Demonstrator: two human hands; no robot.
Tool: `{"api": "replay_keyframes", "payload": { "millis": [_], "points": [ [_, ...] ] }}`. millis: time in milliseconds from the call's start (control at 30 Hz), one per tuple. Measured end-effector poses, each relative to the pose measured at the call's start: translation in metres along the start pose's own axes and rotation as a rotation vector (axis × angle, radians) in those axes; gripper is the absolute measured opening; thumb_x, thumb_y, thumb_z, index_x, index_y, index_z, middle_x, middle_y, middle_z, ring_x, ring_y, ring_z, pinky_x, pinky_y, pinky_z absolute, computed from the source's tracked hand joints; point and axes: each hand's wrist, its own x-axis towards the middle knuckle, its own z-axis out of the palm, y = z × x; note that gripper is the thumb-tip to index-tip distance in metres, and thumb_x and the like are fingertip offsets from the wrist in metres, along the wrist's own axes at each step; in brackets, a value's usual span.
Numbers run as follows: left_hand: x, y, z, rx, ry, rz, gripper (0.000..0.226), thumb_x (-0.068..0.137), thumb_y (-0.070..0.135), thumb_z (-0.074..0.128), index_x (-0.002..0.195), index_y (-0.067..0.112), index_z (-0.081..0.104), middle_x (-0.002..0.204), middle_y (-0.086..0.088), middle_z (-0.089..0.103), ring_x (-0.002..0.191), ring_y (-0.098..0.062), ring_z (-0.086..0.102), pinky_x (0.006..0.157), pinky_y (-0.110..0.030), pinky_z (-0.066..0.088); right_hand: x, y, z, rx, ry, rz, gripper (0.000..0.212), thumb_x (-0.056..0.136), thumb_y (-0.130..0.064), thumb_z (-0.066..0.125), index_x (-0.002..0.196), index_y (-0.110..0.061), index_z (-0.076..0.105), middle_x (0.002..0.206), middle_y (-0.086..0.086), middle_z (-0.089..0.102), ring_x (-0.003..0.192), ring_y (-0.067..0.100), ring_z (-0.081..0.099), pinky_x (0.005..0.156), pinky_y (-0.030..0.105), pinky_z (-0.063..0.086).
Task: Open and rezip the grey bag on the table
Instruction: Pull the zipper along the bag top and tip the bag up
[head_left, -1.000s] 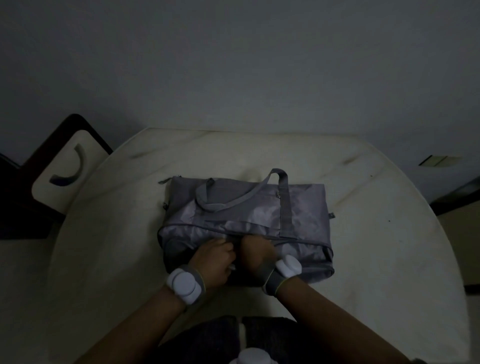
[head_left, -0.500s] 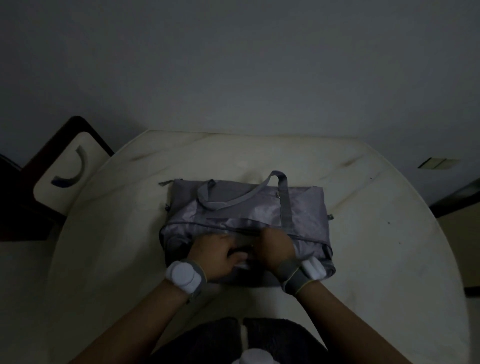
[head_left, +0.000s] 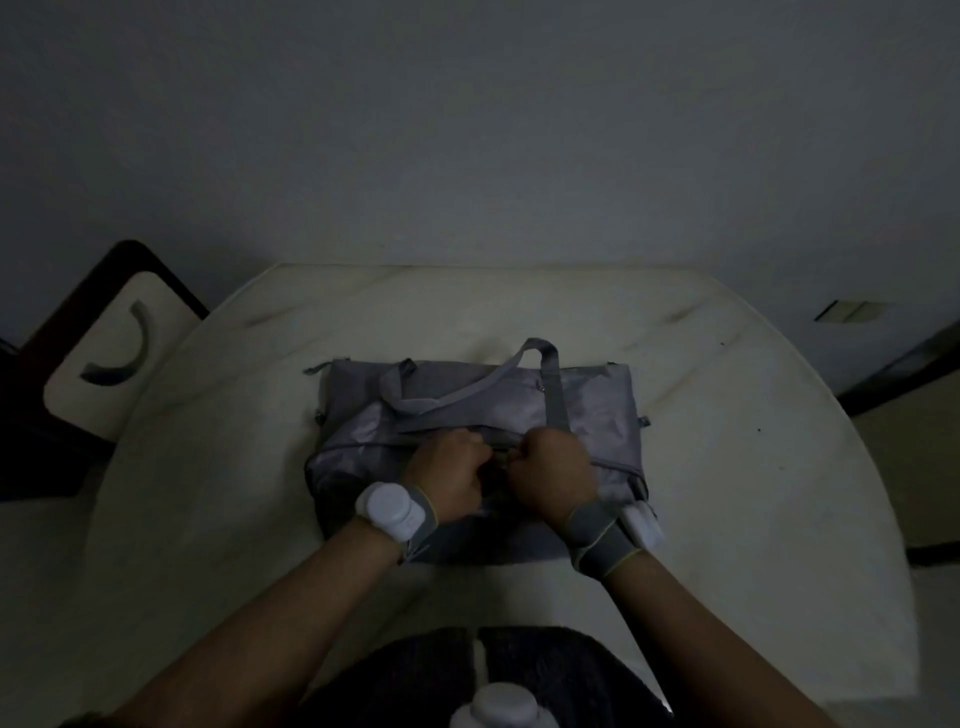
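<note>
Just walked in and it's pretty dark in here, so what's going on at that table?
A person is working on a grey bag lying flat on the pale table. The left hand and right hand sit close together on the bag's near side, fingers curled into the fabric along the zipper line. Whether the zip is open is too dim to tell.

The soft grey cloth bag (head_left: 587, 415) has a faint sheen and creased, woven fabric, with matt webbing carry straps (head_left: 551, 395) on top. Under it, the pale round table (head_left: 753, 467) looks like smooth, streaked stone with a dull finish. Left of the table, a dark chair (head_left: 104, 353) has a glossy wood-like frame and pale matt seat.
</note>
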Motion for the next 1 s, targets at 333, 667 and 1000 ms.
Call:
{"api": "replay_keyframes", "payload": {
  "millis": [333,667,1000],
  "points": [
    [0.012,-0.004,-0.015,0.224,0.1,0.028,0.022,0.071,0.022,0.067,0.055,0.01,0.056,0.066,-0.013,0.062,0.07,-0.032,0.059,0.054,-0.033,0.047,0.005,0.036,-0.031,0.043,0.075,0.198,0.032,0.082,-0.015,0.056,0.054,-0.008,0.042,0.057,0.008,0.047,0.06,0.027,0.048,0.057,0.027,0.031],
    [0.011,-0.002,-0.033,0.261,0.157,0.041,0.016,0.071,0.013,0.067,0.058,0.007,0.06,0.064,-0.015,0.063,0.068,-0.034,0.059,0.054,-0.033,0.046,0.012,0.057,-0.036,0.096,0.142,0.234,0.035,0.08,-0.019,0.058,0.051,-0.011,0.043,0.054,0.007,0.044,0.062,0.03,0.049,0.06,0.028,0.032],
    [0.017,0.016,-0.023,0.303,0.076,0.012,0.013,0.076,0.016,0.057,0.071,0.006,0.062,0.081,-0.017,0.063,0.086,-0.035,0.055,0.07,-0.036,0.043,-0.028,0.135,-0.028,0.12,0.233,0.128,0.042,0.076,-0.064,0.065,0.082,-0.023,0.067,0.082,0.0,0.073,0.079,0.022,0.068,0.066,0.033,0.052]
  ]
}}
